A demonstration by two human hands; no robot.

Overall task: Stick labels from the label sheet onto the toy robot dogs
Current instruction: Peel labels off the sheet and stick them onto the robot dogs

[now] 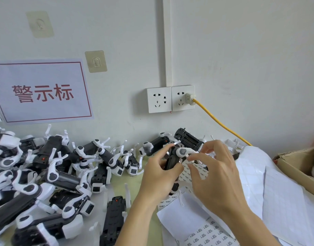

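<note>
- Head view: left hand [159, 172] grips a toy robot dog [177, 157] by its black body, fingers curled round it, legs pointing away from the person. Judged: held up off the counter [135, 181] so the underside faces the other hand for labelling.
- Right hand [213, 167] is curled in close against the same dog, fingertips [191, 158] bunched near the white leg joint. It looks like a pinch on a small label, but the label itself is too small to make out; cannot confirm.
- Label sheet [190, 172] with printed labels lies directly beneath both hands, partly hidden by them. Judged: kept there so each label travels a short way to the dog.
- A second printed sheet [209, 233] lies nearer the person, below the right wrist, over loose white backing paper [277, 183] heaped to the right of the right hand.
- Pile of toy dogs [46, 166] lies left of the left hand, on their backs or sides, with one more [115, 217] just below the left forearm. Whether these are labelled or waiting cannot be told.
- Cardboard box [298, 164] sits far right of the right hand, holding at least one dog.
- Wall beyond the hands: double socket [170, 99], yellow cable [222, 121] plugged in.
- Step in hand, judged: placing one label on the held dog.
</note>
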